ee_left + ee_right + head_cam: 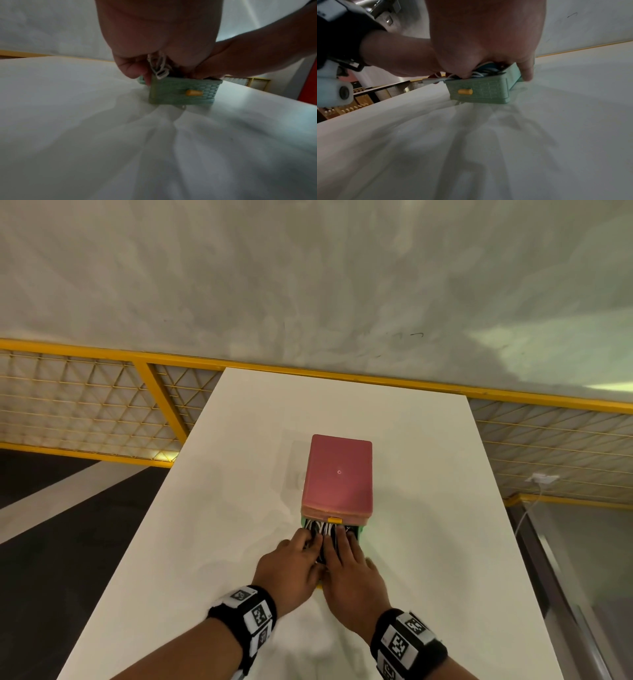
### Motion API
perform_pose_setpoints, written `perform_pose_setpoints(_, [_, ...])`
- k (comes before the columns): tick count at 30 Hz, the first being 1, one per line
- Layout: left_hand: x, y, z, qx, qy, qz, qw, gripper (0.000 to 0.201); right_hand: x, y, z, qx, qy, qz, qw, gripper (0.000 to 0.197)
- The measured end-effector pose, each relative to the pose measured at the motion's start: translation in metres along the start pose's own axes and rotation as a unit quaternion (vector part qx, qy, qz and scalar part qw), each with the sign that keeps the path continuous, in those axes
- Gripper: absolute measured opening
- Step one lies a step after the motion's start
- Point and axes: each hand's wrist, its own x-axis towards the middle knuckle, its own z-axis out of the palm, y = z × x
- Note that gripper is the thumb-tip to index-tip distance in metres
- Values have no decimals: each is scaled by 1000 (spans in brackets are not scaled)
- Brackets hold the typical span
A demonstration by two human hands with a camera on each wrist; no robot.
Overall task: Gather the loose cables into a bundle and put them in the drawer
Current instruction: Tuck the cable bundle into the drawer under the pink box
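Note:
A small drawer unit with a pink top [337,474] stands mid-table. Its green woven-pattern drawer [181,92] [481,92] is pulled out toward me, a yellow knob [193,93] on its front. Black and white cables [323,529] fill the drawer, and white loops [159,67] stick up above its rim. My left hand [310,542] presses down on the cables' left half with its fingers stretched over them. My right hand [342,542] presses the right half, its thumb on the cables [481,73] and one finger down the drawer's outer side. A plug end pokes over the front rim.
The white table [428,508] has bare surface on all sides of the unit; its left and right edges drop to the floor. A yellow mesh railing [102,405] runs behind the far edge, and a wall socket with a lead [541,478] sits at the right.

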Motion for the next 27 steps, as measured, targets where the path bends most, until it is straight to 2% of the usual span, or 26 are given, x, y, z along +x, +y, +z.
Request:
perform_pose_setpoints(4, [5, 11, -5, 15, -17, -37, 999, 50, -6, 7, -2, 5, 14, -23, 1000, 64])
perform_pose_setpoints(8, [10, 19, -2, 55, -7, -46, 997, 46, -12, 17, 2, 49, 41, -37, 997, 63])
perform_pose_setpoints(12, [6, 11, 8, 82, 41, 11, 996, 47, -11, 14, -2, 18, 42, -25, 999, 49])
perform_pose_setpoints(15, [1, 2, 19, 34, 93, 47, 994, 61, -2, 11, -6, -16, 46, -21, 999, 49])
perform_pose_setpoints(18, [-1, 0, 20, 35, 105, 98, 989, 55, 4, 16, -7, -22, 40, -43, 998, 47])
perform_pose_setpoints(23, [7, 9, 10, 32, 88, 72, 993, 37, 10, 16, -6, -13, 42, -22, 999, 50])
perform_pose_setpoints(25, [5, 8, 8, -4, 75, 58, 995, 46, 11, 13, -9, -15, 41, -12, 999, 51])
perform_pose_setpoints(27, [-5, -3, 7, -65, 67, 45, 995, 69, 10, 12, -12, -11, 38, -4, 999, 56])
